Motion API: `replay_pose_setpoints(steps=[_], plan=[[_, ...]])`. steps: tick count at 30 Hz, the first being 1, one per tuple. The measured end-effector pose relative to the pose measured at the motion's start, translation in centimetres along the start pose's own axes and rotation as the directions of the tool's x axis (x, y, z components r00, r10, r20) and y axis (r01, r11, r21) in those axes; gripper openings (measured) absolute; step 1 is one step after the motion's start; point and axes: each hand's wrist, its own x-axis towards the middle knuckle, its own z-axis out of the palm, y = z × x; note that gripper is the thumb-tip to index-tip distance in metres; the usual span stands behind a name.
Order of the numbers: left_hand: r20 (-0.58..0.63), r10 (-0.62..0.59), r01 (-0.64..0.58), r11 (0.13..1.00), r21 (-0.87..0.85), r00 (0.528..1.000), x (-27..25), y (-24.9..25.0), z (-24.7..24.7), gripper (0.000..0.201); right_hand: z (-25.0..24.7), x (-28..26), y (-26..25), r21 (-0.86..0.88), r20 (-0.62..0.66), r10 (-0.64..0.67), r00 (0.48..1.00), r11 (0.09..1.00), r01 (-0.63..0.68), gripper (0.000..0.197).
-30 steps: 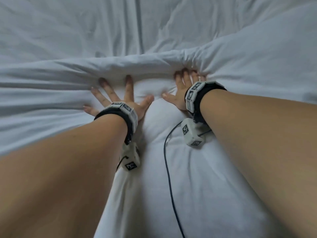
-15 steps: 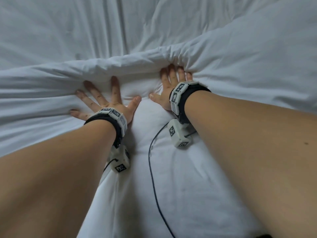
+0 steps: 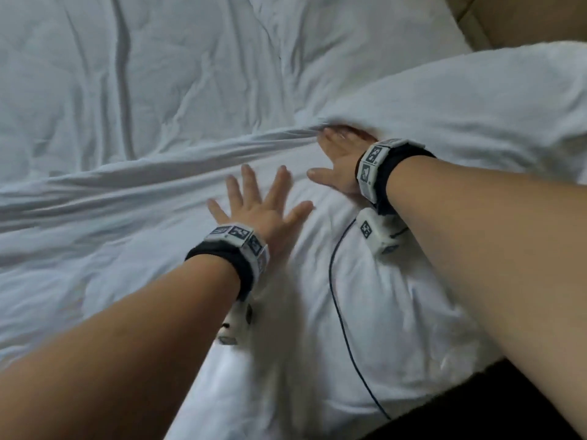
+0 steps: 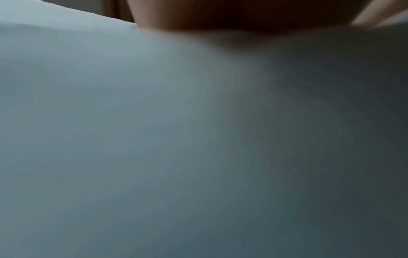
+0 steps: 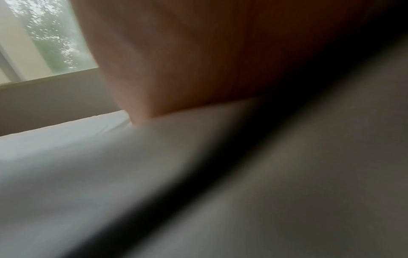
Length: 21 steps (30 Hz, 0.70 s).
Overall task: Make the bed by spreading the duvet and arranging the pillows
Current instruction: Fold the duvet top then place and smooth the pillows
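A white duvet lies bunched across the bed, its folded edge running from the left to the upper right over the white sheet. My left hand lies flat with fingers spread on the white fabric just below that fold. My right hand presses against the fold, its fingertips tucked under the duvet edge and hidden there, the thumb held out to the left. The left wrist view shows only blurred white fabric under the palm; the right wrist view shows the palm on fabric.
A thin dark cable runs from the right wrist camera down across the fabric. The bed's near edge and dark floor are at the lower right. A beige surface shows past the bed at the top right. A window appears behind.
Both hands have slid to the right along the duvet fold. The right fingertips have gone further under the edge, and the left hand has drawn back from the fold.
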Motion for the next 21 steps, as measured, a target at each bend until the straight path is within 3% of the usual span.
replay_pose_setpoints(steps=[4,9,14,18,21], plan=[[0.006,0.093,-0.093,0.994,0.062,0.996,1.9,10.9,2.2,0.088,1.5,-2.1,7.9,-0.036,-0.114,0.019,0.993,0.999,-0.024,0.087],[-0.018,0.202,-0.195,0.964,0.182,0.979,3.3,18.1,3.5,0.085,2.7,-4.8,17.8,-0.098,-0.270,0.135,0.953,0.981,-0.167,0.087],[-0.011,0.215,-0.201,0.930,0.306,0.976,3.1,21.7,6.0,0.091,4.4,-6.6,25.6,0.011,-0.310,0.330,0.892,0.939,-0.343,0.094],[-0.013,0.145,-0.128,0.908,0.400,0.989,3.4,21.9,7.6,0.098,6.0,-8.8,30.0,0.243,-0.198,0.533,0.823,0.840,-0.485,0.098],[-0.035,0.106,-0.081,0.898,0.432,0.994,3.6,21.8,8.4,0.100,7.2,-10.7,30.0,0.363,-0.158,0.617,0.771,0.762,-0.536,0.092]])
